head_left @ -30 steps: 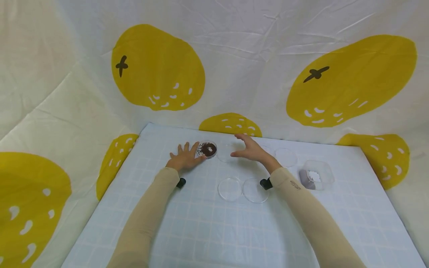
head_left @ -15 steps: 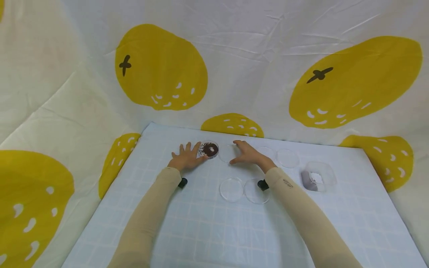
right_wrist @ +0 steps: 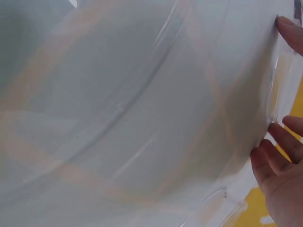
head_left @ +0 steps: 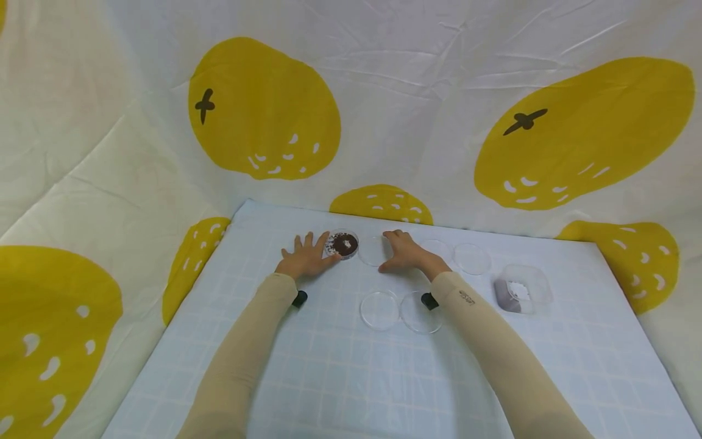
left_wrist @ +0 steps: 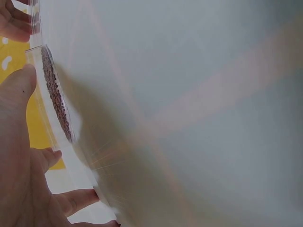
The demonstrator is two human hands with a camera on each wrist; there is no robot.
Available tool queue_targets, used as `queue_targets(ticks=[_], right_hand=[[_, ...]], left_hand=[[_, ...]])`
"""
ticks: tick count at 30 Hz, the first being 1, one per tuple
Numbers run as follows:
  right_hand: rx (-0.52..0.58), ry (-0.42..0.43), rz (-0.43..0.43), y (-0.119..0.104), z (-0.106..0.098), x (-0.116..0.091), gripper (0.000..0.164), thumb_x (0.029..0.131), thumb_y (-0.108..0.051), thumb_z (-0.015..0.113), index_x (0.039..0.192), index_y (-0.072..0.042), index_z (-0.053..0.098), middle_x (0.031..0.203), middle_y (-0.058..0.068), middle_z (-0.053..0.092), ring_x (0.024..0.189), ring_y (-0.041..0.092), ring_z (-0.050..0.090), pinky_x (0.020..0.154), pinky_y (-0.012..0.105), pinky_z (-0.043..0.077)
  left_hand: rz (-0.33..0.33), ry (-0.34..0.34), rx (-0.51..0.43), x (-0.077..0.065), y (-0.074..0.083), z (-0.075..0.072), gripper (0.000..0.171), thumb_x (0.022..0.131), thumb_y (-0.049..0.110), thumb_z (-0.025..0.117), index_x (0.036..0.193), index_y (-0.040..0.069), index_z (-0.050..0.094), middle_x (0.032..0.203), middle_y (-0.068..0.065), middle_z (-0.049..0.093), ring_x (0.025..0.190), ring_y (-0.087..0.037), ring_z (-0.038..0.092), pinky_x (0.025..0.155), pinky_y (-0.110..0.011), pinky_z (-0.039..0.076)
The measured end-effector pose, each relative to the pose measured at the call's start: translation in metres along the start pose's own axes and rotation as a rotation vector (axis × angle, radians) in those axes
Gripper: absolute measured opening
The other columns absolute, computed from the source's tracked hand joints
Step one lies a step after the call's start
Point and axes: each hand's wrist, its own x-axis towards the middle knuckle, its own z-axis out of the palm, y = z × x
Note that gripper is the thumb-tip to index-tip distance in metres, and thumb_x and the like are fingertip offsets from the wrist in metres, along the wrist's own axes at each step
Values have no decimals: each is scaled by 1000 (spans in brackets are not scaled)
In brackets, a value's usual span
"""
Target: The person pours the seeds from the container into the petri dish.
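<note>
At the back of the table stands a round clear petri dish [head_left: 342, 244] of small dark brown granules with some white bits. My left hand [head_left: 306, 259] lies at its left side with fingers spread, thumb and index finger against the rim. In the left wrist view the brown granules [left_wrist: 57, 97] show through the dish wall beside the thumb [left_wrist: 21, 87]. My right hand [head_left: 404, 251] curves round the right side of a second clear dish [head_left: 366, 259]. From the right wrist, the fingertips [right_wrist: 274, 135] rest close at that dish's edge, with the thumb on the opposite side.
Right of my right hand lie more clear round dishes [head_left: 472, 244]. Two further clear dishes or lids [head_left: 379, 330] sit nearer the front. A clear square tub [head_left: 548, 292] with grey and white contents stands at the right. A lemon-printed cloth [head_left: 406, 140] hangs behind the table.
My right hand has come down to the second clear dish, and its fingers and thumb have drawn closer round it. The left hand keeps its place at the granule dish.
</note>
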Motion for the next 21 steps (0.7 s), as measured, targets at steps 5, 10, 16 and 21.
queue_targets(ticks=[5,10,16,21], right_hand=[[-16,-4,12,-1,0,1,95,82,-35,83,153,2,31,156,27,26,142,42,24,116,55,23],[-35,1,10,0,0,2,93,83,-36,82,151,4,34,155,28,27,141,42,26,115,55,25],[-38,7,14,1,0,3,90,82,-37,83,150,3,37,154,26,30,139,41,29,114,55,26],[-33,8,4,2,1,5,90,83,-37,82,149,2,37,153,26,30,139,41,28,114,55,26]], left_hand=[[-2,1,1,2,-2,2,89,94,75,39,163,29,7,165,-23,2,146,-53,-4,103,-81,3],[3,2,10,2,-1,2,89,93,76,38,163,29,7,165,-23,2,146,-53,-4,103,-81,4],[3,3,8,0,1,0,88,94,74,39,163,29,6,165,-22,2,146,-53,-4,103,-81,4],[-5,5,16,0,0,1,87,95,74,38,163,29,6,165,-22,2,146,-53,-4,103,-80,4]])
